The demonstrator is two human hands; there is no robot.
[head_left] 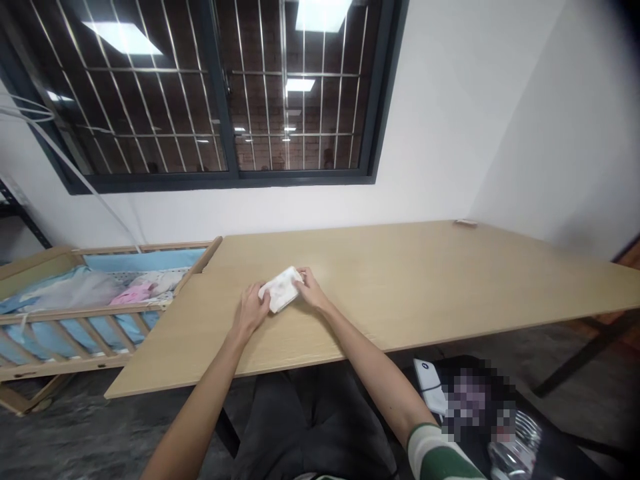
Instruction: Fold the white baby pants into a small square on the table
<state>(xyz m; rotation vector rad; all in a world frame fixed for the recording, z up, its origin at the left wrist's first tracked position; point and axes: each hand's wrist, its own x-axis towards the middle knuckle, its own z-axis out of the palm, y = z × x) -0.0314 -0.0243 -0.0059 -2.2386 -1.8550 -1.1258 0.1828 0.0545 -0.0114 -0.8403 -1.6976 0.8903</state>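
Observation:
A small white folded cloth with faint marks lies tilted between both hands, just above or on the wooden table; whether it touches the tabletop I cannot tell. My left hand grips its near left corner, thumb on top and fingers curled round the edge. At the far right end, my right hand pinches it, with the thumb on its upper face. The fingers underneath are hidden by the cloth.
A wooden crib with blue lining and bedding stands against the table's left side. A small pale object lies at the back edge. Below right are a white device and a clear plastic bottle. A barred window is ahead.

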